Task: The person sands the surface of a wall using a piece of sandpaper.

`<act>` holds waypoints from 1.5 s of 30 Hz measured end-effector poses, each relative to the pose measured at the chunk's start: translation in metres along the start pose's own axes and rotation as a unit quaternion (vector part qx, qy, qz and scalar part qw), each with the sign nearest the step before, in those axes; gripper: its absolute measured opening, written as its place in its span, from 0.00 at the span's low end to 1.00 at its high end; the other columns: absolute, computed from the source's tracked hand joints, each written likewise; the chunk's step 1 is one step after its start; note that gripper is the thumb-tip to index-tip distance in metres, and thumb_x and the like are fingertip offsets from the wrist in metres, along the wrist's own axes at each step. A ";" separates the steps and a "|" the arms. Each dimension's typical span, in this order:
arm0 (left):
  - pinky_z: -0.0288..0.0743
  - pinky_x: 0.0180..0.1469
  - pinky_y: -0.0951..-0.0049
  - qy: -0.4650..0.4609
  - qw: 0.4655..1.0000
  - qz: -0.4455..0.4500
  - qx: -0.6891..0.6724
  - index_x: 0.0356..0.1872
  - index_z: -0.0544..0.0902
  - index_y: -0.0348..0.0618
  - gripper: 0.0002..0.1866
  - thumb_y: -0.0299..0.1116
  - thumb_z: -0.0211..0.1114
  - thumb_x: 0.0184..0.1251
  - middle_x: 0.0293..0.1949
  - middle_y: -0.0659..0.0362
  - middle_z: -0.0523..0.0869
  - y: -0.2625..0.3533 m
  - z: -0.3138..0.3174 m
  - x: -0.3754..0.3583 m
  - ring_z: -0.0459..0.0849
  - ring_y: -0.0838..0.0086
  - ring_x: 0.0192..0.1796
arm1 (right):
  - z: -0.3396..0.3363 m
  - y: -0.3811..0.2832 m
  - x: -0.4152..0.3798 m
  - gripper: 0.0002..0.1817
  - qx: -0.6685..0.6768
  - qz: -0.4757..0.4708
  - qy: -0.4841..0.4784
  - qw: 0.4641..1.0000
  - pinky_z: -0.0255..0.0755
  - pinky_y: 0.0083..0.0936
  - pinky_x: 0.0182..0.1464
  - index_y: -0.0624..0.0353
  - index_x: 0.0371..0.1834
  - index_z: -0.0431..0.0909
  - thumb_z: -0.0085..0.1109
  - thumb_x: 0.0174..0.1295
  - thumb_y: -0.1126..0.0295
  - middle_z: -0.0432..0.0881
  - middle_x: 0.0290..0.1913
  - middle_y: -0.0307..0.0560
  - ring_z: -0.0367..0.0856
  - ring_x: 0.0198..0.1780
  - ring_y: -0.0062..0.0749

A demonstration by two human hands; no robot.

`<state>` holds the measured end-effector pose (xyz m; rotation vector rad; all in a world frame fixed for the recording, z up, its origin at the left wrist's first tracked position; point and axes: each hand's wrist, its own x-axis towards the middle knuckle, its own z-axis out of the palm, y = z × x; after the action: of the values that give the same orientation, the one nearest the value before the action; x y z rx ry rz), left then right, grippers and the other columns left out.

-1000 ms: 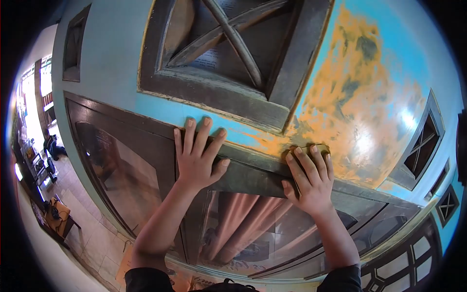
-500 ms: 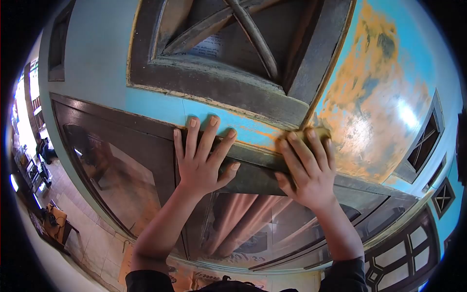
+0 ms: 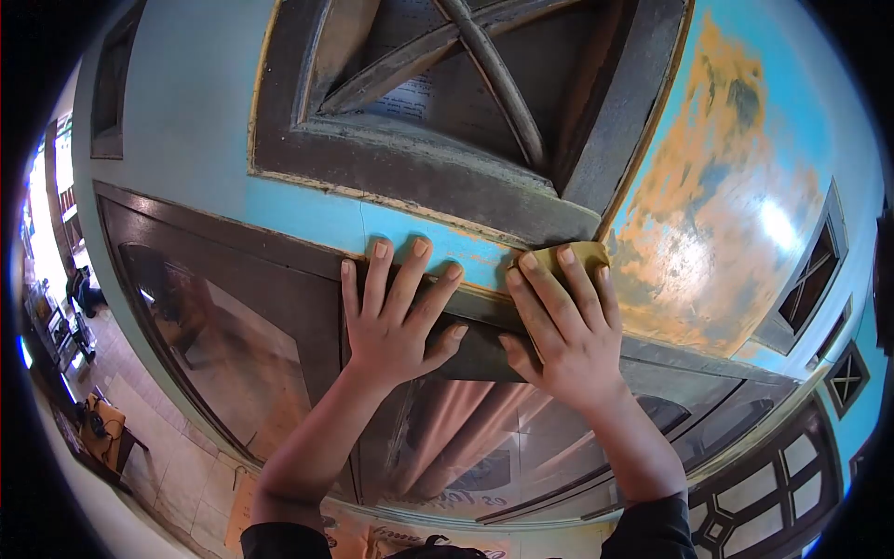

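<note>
- Head view, centre: the left hand [image 3: 391, 340] is spread open, holding nothing, its fingertips against the blue strip [image 3: 303, 207] and the dark wooden beam [image 3: 223, 224] below.
- Right of centre, the right hand [image 3: 573, 349] holds a thin tan sheet [image 3: 590, 253] under its extended fingers, pressed to the strip's right end; the sheet's edge shows past the fingertips.
- Top centre: a worn wooden frame [image 3: 466, 191] with crossed rounded bars [image 3: 461, 33].
- Upper right: glossy blue wall with a blotchy orange-and-grey patch [image 3: 689, 196].
- Bottom centre: pinkish curtain [image 3: 452, 429] showing at a glass pane.
- Lower left: pale tiled floor [image 3: 177, 475].
</note>
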<state>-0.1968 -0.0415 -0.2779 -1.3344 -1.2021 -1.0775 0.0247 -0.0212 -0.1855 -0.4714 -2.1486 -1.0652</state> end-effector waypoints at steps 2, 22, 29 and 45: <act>0.39 0.76 0.33 0.000 1.000 0.002 0.001 0.69 0.75 0.53 0.31 0.59 0.49 0.75 0.75 0.45 0.68 -0.001 0.001 0.000 0.56 0.41 0.79 | -0.001 0.004 -0.016 0.32 -0.021 0.006 -0.002 1.000 0.49 0.48 0.78 0.43 0.68 0.78 0.64 0.57 0.50 0.73 0.71 0.34 0.68 0.74 0.39; 0.40 0.77 0.35 0.011 1.000 -0.009 -0.012 0.67 0.77 0.56 0.28 0.57 0.51 0.73 0.75 0.50 0.68 0.000 0.001 0.000 0.58 0.45 0.79 | 0.005 -0.004 -0.003 0.34 -0.017 0.043 0.015 0.999 0.49 0.48 0.77 0.42 0.69 0.76 0.64 0.58 0.45 0.73 0.72 0.35 0.66 0.75 0.41; 0.39 0.77 0.34 0.021 1.000 0.005 -0.005 0.67 0.77 0.51 0.29 0.57 0.51 0.74 0.75 0.46 0.68 -0.004 0.003 0.001 0.56 0.43 0.79 | 0.006 0.009 -0.030 0.34 -0.040 0.022 0.010 0.999 0.49 0.48 0.78 0.38 0.70 0.76 0.66 0.58 0.47 0.72 0.73 0.35 0.65 0.75 0.40; 0.40 0.78 0.35 0.010 0.999 -0.035 -0.027 0.68 0.78 0.62 0.29 0.57 0.57 0.68 0.76 0.55 0.68 0.003 0.003 -0.002 0.58 0.49 0.80 | 0.005 0.005 -0.025 0.32 -0.039 0.024 0.017 0.999 0.49 0.47 0.78 0.37 0.69 0.76 0.63 0.59 0.47 0.73 0.72 0.34 0.67 0.75 0.38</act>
<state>-0.1945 -0.0388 -0.2804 -1.3280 -1.2194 -1.1780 0.0433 -0.0150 -0.2028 -0.5346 -2.0626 -1.1253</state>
